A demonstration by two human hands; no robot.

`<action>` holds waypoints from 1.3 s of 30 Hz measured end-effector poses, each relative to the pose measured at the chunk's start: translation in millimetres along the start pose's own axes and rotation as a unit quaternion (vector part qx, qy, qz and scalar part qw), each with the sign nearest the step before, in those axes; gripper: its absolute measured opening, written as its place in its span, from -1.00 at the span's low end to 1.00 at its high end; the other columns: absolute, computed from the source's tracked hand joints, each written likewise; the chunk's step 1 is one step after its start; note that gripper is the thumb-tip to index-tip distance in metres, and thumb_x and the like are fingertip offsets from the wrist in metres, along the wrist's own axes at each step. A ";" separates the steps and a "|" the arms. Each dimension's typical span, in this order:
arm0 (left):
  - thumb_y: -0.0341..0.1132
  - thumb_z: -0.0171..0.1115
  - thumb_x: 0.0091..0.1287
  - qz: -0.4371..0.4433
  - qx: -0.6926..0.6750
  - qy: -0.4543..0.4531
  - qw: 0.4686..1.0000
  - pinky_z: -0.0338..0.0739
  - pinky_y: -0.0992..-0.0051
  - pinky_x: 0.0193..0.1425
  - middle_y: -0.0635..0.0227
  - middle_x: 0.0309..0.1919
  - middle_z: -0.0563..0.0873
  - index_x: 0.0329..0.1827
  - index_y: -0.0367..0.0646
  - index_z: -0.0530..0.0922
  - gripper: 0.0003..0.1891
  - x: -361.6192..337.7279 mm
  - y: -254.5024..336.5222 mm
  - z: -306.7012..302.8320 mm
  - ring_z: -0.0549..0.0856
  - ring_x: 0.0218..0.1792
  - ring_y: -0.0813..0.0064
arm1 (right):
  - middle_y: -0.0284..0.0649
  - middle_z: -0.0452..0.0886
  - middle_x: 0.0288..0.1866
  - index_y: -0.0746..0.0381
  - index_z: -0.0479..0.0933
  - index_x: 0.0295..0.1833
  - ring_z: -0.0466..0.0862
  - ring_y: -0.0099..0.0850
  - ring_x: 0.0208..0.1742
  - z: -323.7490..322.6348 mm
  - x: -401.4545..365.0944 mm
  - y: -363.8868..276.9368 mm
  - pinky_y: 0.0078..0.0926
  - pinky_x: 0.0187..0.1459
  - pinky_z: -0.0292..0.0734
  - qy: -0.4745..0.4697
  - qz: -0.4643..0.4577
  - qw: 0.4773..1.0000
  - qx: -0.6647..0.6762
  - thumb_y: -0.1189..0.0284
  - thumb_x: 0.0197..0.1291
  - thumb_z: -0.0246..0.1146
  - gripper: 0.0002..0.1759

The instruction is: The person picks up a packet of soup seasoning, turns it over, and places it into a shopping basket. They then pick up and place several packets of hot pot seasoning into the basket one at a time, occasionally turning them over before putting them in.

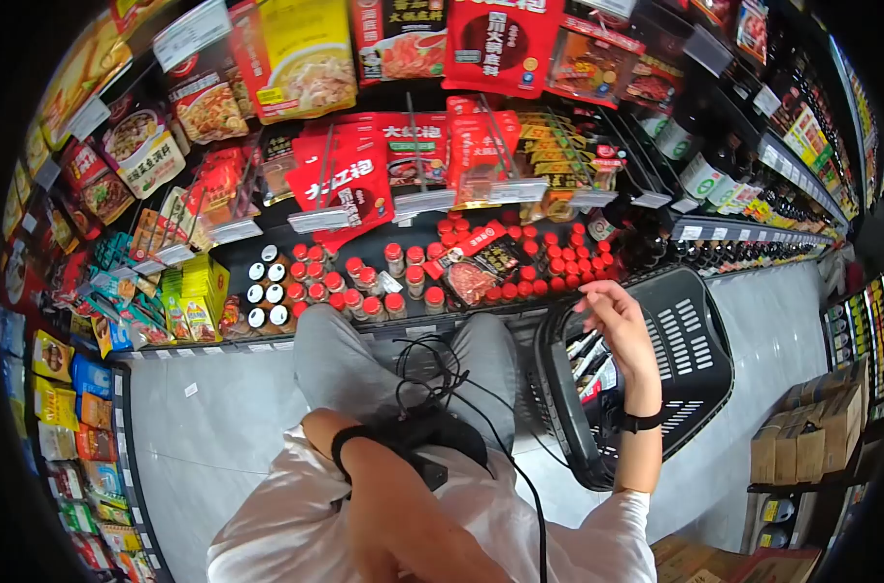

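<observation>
Over the left part of a black shopping basket [690, 418] is my right hand [617, 321], its fingers apart and nothing in them. Some packets [589, 361] lie inside the basket below it. My left hand [379, 559] is low in the view, in front of my white shirt, at the bottom edge; its fingers are blurred and cut off. Before my knees, red-capped jars [364, 291] stand on the bottom shelf, with a dark and red packet [479, 267] lying on top of them.
Red hotpot packets [349, 180] hang above the jars. A yellow-green box [204, 291] stands at the left of the bottom shelf. Black cables [432, 374] hang over my lap. Cardboard boxes [806, 432] stand at the right, and bottles [714, 175] line the upper right shelves.
</observation>
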State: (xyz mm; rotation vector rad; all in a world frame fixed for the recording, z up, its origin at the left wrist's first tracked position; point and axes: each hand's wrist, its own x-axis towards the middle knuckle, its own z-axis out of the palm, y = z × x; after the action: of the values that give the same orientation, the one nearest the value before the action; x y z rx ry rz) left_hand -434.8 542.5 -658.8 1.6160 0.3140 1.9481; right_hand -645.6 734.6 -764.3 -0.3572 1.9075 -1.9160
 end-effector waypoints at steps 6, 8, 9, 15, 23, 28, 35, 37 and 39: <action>-0.33 0.21 0.29 -0.075 0.155 -0.060 0.983 0.37 0.13 0.09 -0.11 0.03 0.48 0.17 -0.42 0.30 -0.52 -35.4 54.5 12.7 0.47 0.03 -0.07 | -0.29 0.60 -0.33 0.28 0.49 -0.06 0.49 -0.66 -0.46 48.1 22.1 -1.5 -0.70 -0.36 0.43 -0.024 0.002 0.999 -0.032 0.40 0.27 0.13 -0.79; -0.32 0.22 0.28 -0.072 0.157 -0.059 0.983 0.42 0.18 0.04 -0.08 -0.01 0.51 0.13 -0.42 0.35 -0.55 -45.5 64.4 18.8 0.51 -0.02 -0.03 | -0.29 0.60 -0.33 0.28 0.49 -0.07 0.49 -0.67 -0.46 62.9 27.9 -2.7 -0.70 -0.36 0.43 -0.037 0.008 0.999 -0.032 0.40 0.28 0.13 -0.79; -0.31 0.23 0.28 -0.070 0.158 -0.059 0.983 0.45 0.21 0.01 -0.06 -0.03 0.53 0.11 -0.42 0.37 -0.56 -49.6 69.1 22.0 0.53 -0.04 -0.01 | -0.30 0.60 -0.33 0.28 0.49 -0.07 0.48 -0.67 -0.46 70.2 31.0 -3.3 -0.70 -0.36 0.42 -0.044 0.011 0.998 -0.033 0.39 0.28 0.13 -0.79; -0.26 0.22 0.29 -0.058 0.197 0.004 0.979 0.47 0.21 0.00 -0.04 -0.03 0.54 0.06 -0.42 0.44 -0.59 -65.8 96.4 41.5 0.56 -0.07 0.01 | -0.33 0.60 -0.34 0.24 0.49 -0.06 0.50 -0.67 -0.41 113.0 51.8 -13.0 -0.72 -0.33 0.40 -0.079 -0.002 0.994 -0.071 0.37 0.28 0.14 -0.80; -0.25 0.21 0.29 -0.033 0.241 -0.027 0.970 0.47 0.20 0.00 -0.04 -0.02 0.54 0.05 -0.42 0.44 -0.58 -96.9 121.1 61.4 0.56 -0.06 0.02 | -0.34 0.60 -0.33 0.25 0.47 -0.05 0.51 -0.67 -0.37 158.0 72.6 -23.2 -0.72 -0.31 0.40 -0.129 -0.007 0.986 -0.102 0.40 0.29 0.12 -0.80; -0.23 0.20 0.30 -0.024 0.270 -0.037 0.962 0.47 0.20 0.00 -0.04 -0.01 0.53 0.05 -0.43 0.44 -0.58 -111.1 134.8 73.2 0.56 -0.06 0.02 | -0.36 0.58 -0.33 0.27 0.46 -0.07 0.50 -0.68 -0.37 178.3 89.0 -23.1 -0.72 -0.34 0.40 -0.150 -0.039 0.981 -0.113 0.44 0.28 0.11 -0.82; -0.22 0.19 0.31 -0.012 0.291 -0.041 0.956 0.47 0.20 0.00 -0.05 0.00 0.53 0.05 -0.43 0.44 -0.57 -124.8 145.6 84.3 0.56 -0.06 0.03 | -0.37 0.55 -0.34 0.31 0.45 -0.08 0.48 -0.69 -0.47 214.3 85.9 -44.3 -0.74 -0.46 0.37 -0.180 -0.028 0.979 -0.096 0.49 0.27 0.10 -0.85; -0.20 0.18 0.31 -0.015 0.300 -0.045 0.953 0.47 0.19 0.01 -0.05 0.01 0.53 0.06 -0.44 0.45 -0.57 -127.0 150.7 87.0 0.56 -0.06 0.03 | -0.36 0.55 -0.35 0.31 0.45 -0.08 0.47 -0.70 -0.48 221.1 83.5 -50.8 -0.74 -0.46 0.37 -0.192 -0.028 0.976 -0.100 0.49 0.27 0.10 -0.84; -0.18 0.15 0.33 -0.023 0.321 -0.058 0.945 0.46 0.19 0.03 -0.07 0.01 0.53 0.06 -0.44 0.45 -0.55 -129.0 158.2 87.2 0.56 -0.05 0.02 | -0.37 0.55 -0.35 0.31 0.46 -0.09 0.46 -0.71 -0.47 228.1 83.6 -56.2 -0.74 -0.45 0.38 -0.199 -0.025 0.973 -0.112 0.48 0.27 0.10 -0.84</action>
State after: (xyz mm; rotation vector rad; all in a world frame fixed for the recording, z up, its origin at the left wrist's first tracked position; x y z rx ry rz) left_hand -384.0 326.5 -660.4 2.0829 1.0105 1.8011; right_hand -621.0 492.5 -710.4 -0.7996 1.8506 -1.5157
